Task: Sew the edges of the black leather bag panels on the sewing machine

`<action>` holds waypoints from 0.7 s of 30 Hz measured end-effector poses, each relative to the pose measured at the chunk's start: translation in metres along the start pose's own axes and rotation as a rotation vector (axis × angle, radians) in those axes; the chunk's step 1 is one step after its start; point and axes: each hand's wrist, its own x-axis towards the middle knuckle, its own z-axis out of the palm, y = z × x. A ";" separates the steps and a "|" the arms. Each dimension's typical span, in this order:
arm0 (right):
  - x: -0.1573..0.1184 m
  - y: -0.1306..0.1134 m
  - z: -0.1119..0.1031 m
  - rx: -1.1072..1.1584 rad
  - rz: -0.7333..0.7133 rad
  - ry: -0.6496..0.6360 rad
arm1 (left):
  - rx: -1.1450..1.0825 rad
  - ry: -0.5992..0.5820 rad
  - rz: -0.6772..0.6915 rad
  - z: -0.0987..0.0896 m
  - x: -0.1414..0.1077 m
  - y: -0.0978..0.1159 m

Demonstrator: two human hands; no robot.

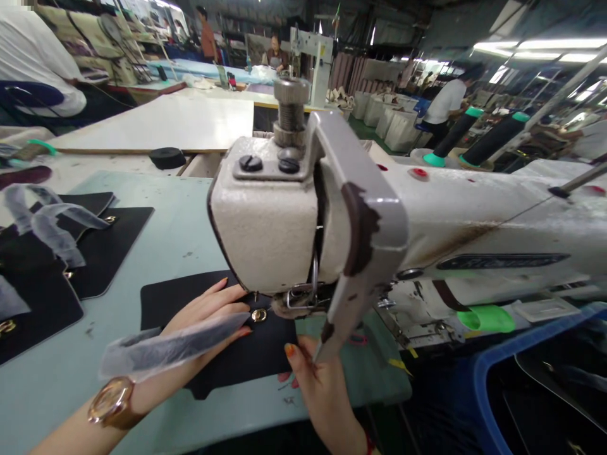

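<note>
Steadying the black panel at the machine head looks like my step: left fingers flat on it, right fingers pinching its edge; next move needs level guiding.

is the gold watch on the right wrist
No, the gold watch is on the wrist of the left hand, which lies on the black panel.

tube lights shine over green floor and white tabletop.
</note>
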 end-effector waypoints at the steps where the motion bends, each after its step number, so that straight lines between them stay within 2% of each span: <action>1: -0.004 0.002 0.000 -0.032 -0.022 -0.001 | 0.007 -0.007 0.017 0.002 -0.002 -0.003; 4: -0.010 0.008 0.001 -0.067 -0.070 0.012 | -0.007 0.015 0.039 0.007 -0.007 -0.010; 9: -0.003 0.012 0.004 0.135 0.019 -0.016 | -0.017 0.011 -0.045 0.004 -0.011 -0.008; 12: -0.001 0.010 0.006 0.170 0.039 -0.013 | 0.009 0.022 -0.089 0.001 -0.011 -0.006; 17: -0.002 0.005 0.005 0.181 0.024 -0.026 | 0.052 0.039 -0.097 0.001 -0.011 -0.010; 21: 0.000 0.004 0.005 0.268 0.064 -0.062 | 0.061 0.047 -0.092 0.001 -0.010 -0.010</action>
